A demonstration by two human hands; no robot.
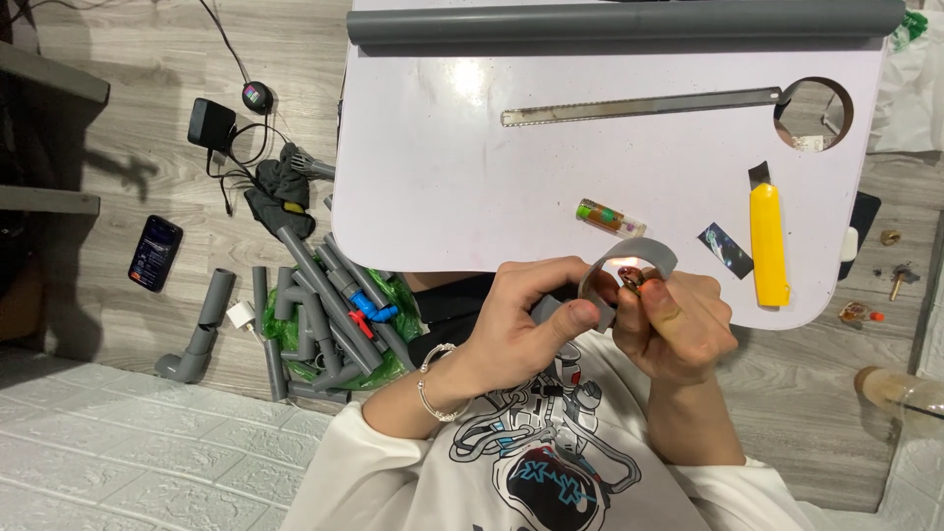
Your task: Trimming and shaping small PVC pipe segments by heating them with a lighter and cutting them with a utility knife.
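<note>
Long grey pipe [619,22], saw blade [639,105], yellow utility knife [768,243] on white table [423,177]; phone [155,253] on floor.

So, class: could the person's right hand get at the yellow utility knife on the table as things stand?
Probably not at once: the right hand is busy holding a lit lighter against the grey pipe piece. The yellow utility knife lies close by on the table with nothing blocking it.

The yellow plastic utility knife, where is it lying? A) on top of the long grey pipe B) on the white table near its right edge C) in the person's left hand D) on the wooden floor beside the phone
B: the yellow plastic utility knife lies flat on the white table near its right edge, apart from both hands.
</note>
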